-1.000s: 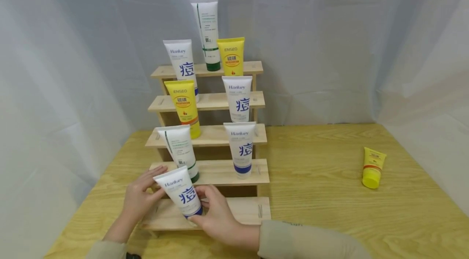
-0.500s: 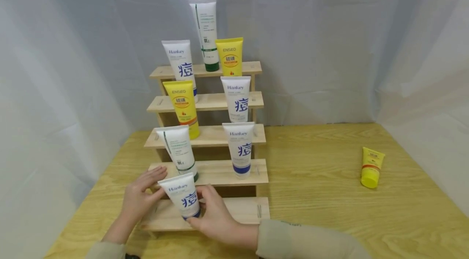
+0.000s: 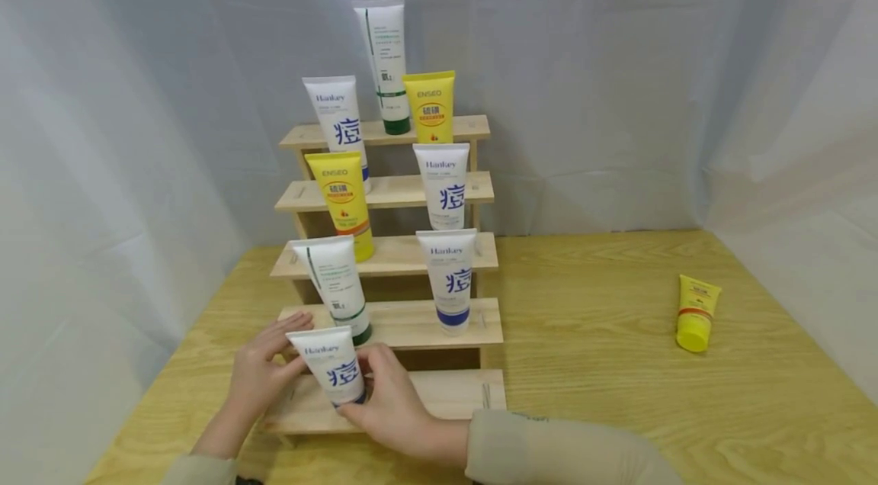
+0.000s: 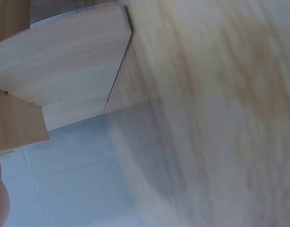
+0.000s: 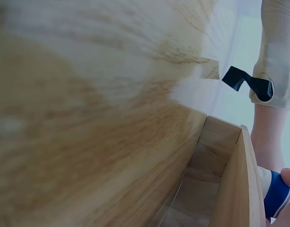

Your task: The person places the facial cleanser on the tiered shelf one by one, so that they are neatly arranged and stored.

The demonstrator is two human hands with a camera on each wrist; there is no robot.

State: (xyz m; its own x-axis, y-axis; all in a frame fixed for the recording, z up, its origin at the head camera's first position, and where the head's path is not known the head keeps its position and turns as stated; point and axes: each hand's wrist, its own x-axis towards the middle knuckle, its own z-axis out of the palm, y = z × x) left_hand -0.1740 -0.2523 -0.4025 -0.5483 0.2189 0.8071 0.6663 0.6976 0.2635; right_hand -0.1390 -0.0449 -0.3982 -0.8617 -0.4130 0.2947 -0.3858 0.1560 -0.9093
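Observation:
My right hand (image 3: 394, 401) pinches a white tube with blue lettering (image 3: 329, 364) near its base, just over the lowest step of a wooden tiered stand (image 3: 453, 393). The tube leans slightly left; whether its cap touches the step I cannot tell. In the right wrist view the tube's blue band (image 5: 276, 191) shows beside the thumb. My left hand (image 3: 261, 367) rests at the stand's left side, its fingers stretched along the second step's end. Right behind the held tube stands a white-and-green tube (image 3: 336, 283) on the second step.
Another blue-lettered tube (image 3: 449, 279) stands on the second step's right. Higher steps bear yellow tubes (image 3: 343, 199), more blue-lettered ones and a tall green-capped tube (image 3: 386, 62). A yellow tube (image 3: 696, 313) stands alone on the table (image 3: 583, 363) at right. A pale curtain (image 3: 583, 88) hangs behind.
The held tube has come down a little toward the lowest step and then shifted slightly left with my right hand. It looks more upright than a second ago. My left hand has hardly moved.

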